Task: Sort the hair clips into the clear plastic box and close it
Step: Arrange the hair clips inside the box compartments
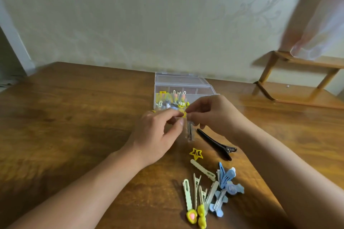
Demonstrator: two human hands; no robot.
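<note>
No readable text in view

Neither the clear plastic box (183, 87), the hair clips (210, 189) nor the wooden table (74, 117) carries any legible lettering, label, brand or number.

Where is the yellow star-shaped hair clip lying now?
In the head view, the yellow star-shaped hair clip lies on the wooden table, right of centre, between the long black clip and a cream clip.
</note>
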